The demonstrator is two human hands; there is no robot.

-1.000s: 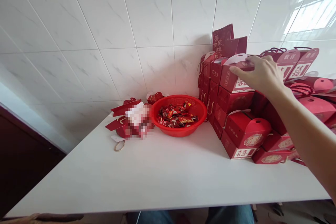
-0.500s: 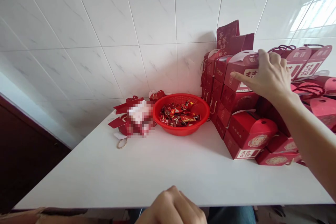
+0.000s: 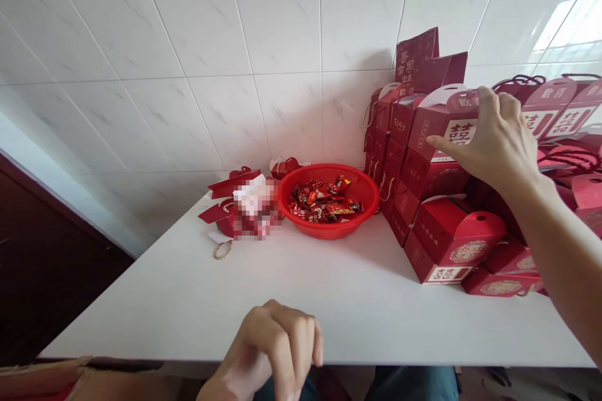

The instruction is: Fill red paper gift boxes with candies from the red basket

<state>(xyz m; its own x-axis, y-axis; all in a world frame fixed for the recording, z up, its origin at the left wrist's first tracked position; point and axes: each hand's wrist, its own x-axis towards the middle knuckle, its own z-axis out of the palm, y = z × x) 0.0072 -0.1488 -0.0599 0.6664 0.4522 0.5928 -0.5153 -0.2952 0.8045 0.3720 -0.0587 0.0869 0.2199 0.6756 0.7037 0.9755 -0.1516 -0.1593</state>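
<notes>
My right hand [image 3: 501, 138] is at the upper row of the stack on the right, its thumb stretched out and its fingers spread. It lies over the front of a red gift box [image 3: 426, 128] with a white character panel and appears to touch it. The box's right part is hidden behind my hand. Above the table's front edge hangs my left hand [image 3: 282, 338], fingers loosely bent downward, with nothing visible in them. A red plastic basket [image 3: 329, 232] holding several wrapped sweets [image 3: 324, 200] stands against the wall side of the table.
Many more red gift boxes [image 3: 456, 232] are piled on the right of the white table [image 3: 188, 307]. Left of the basket lie red box pieces [image 3: 230, 188] and a blurred-out patch. A tiled wall [image 3: 282, 44] rises behind; an open brown carton [image 3: 108, 379] sits at lower left.
My left hand has risen and moved left, and its fingers now hang down. My right hand stays at the same box. The whole view has shifted slightly.
</notes>
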